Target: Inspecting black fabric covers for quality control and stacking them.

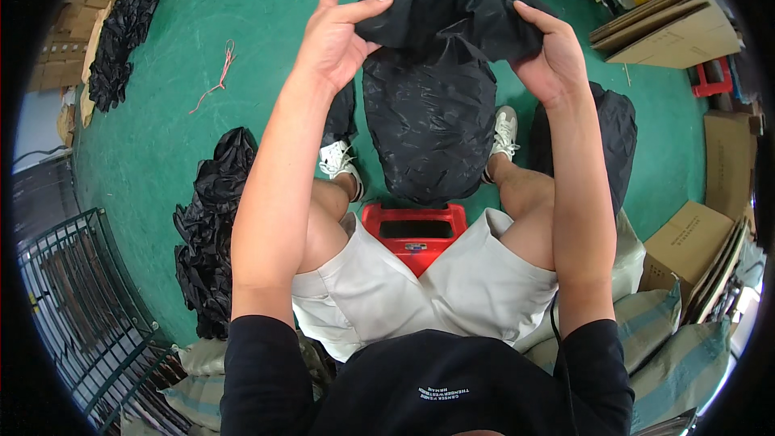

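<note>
My left hand (343,36) and my right hand (553,56) are raised in front of me, holding a black fabric piece (416,18) stretched between them. The left thumb presses on the fabric's left end while one finger points up and away. At the other end, my right thumb lies over the edge with the fingers behind it. Directly below stands a large, rounded black fabric bundle (428,125) on the floor between my feet. The held piece overlaps its top; whether the two are joined I cannot tell.
Crumpled black fabric (214,234) lies on the green floor to my left, with another black bundle (617,141) by my right leg. A red plastic stool (416,218) shows between my thighs. Flattened cardboard (674,36) and boxes line the right; a metal rack (85,299) stands left.
</note>
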### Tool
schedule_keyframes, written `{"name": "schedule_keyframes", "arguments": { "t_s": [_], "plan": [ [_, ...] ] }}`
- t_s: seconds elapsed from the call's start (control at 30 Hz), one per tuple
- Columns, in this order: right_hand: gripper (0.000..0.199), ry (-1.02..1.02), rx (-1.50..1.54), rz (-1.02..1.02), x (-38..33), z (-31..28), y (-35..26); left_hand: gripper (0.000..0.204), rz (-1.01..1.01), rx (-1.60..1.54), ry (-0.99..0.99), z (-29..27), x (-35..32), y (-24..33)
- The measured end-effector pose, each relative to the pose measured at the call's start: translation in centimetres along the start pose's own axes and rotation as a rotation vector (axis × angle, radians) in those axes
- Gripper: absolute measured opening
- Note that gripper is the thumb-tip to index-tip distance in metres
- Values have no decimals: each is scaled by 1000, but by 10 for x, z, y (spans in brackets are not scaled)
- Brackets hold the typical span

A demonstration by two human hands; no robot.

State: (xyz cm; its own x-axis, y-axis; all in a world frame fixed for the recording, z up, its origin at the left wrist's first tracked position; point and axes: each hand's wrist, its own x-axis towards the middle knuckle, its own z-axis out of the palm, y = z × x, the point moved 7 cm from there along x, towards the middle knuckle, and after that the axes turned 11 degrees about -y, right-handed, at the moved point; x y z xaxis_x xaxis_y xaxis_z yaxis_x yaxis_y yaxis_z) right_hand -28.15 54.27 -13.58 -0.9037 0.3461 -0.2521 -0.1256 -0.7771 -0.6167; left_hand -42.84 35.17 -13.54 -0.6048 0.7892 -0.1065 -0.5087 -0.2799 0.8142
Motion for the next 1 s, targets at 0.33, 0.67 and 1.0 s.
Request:
{"name": "schedule_keyframes", "arguments": {
  "t_s": [0.33,0.67,1.0],
  "plan": [
    [26,-127,60,-262,57,13,-33,79,367,101,-71,9,55,25],
    [33,-32,-44,-178,70,-30,-9,56,444,172,57,-24,71,11],
    [34,525,-439,439,58,-185,136,59,-576,488,461,-151,39,-169]
  ]
}}
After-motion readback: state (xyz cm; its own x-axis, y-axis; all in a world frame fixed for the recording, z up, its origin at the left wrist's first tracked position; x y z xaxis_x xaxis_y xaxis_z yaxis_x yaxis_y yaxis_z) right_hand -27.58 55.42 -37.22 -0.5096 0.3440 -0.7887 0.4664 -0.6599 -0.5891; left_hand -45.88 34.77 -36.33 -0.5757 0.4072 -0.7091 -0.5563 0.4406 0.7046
